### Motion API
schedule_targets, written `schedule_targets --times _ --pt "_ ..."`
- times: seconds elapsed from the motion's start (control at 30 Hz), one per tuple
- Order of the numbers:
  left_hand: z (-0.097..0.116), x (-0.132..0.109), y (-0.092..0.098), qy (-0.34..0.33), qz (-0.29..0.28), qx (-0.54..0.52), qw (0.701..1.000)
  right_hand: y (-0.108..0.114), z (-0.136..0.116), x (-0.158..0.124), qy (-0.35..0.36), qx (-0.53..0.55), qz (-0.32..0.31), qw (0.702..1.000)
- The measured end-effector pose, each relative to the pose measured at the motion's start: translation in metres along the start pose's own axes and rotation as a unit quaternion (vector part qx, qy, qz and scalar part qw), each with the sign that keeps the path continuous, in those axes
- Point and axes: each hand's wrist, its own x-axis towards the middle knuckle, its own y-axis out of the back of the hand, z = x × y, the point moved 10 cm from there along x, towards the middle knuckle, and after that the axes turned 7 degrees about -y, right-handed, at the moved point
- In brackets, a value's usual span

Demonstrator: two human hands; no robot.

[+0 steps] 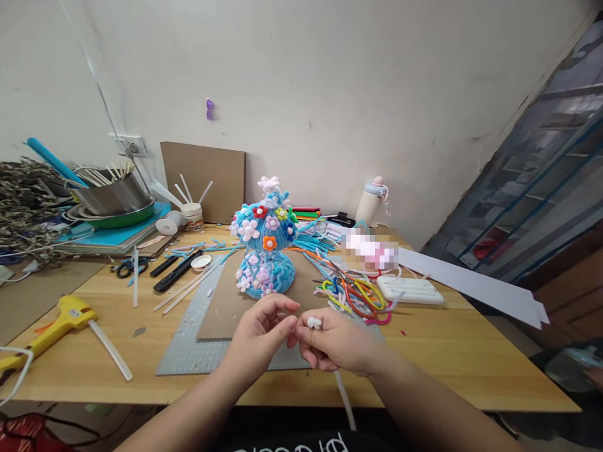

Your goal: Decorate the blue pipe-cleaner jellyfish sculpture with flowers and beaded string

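Observation:
My right hand (342, 339) is closed around a white pipe cleaner (346, 398). A small curled white bit (314, 322) shows above its fingers, and a straight tail hangs below past the table edge. Fingertip to fingertip with it, my left hand (264, 329) has its fingers curled and thumb bent in; what lies between them is hidden. Just beyond my hands stands a blue fuzzy pipe-cleaner piece, with a rounded upper part (254, 242) covered in coloured flowers and a blue base (287, 276) with pale flowers. It rests on a brown board (221, 314) over a grey cutting mat (179, 358).
Coloured pipe cleaners (362, 298) lie tangled on the right beside a white case (409, 290). A yellow glue gun (66, 323) is at left, near a black utility knife (176, 271) and scissors (126, 269). A bottle (370, 204) stands by the wall.

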Motion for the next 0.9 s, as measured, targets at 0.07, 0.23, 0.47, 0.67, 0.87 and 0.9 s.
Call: schedule_targets --times 0.07,0.23,0.47,0.67,0.87,0.9 --pt "-0.002 0.003 -0.005 0.001 -0.016 0.015 1.0 0.007 0.003 0.001 -0.02 -0.059 0.033 0.997" --pt "0.002 0.006 -0.008 -0.045 -0.001 0.132 0.99 0.02 0.01 0.003 -0.054 -0.198 0.107 0.973" --pt "-0.012 0.007 -0.002 -0.024 0.026 0.144 0.989 0.031 -0.006 -0.011 0.018 -0.239 0.005 0.971" --pt "-0.033 0.004 0.01 0.058 0.059 0.055 0.995 0.194 0.012 -0.033 -0.12 -0.459 0.411 0.778" --pt "-0.046 0.006 -0.016 0.12 0.019 0.014 0.993 0.211 0.05 -0.018 -0.146 -0.487 0.395 0.765" --pt "-0.046 0.007 -0.021 0.123 0.01 0.008 0.992 0.214 0.051 -0.018 -0.147 -0.488 0.404 0.76"
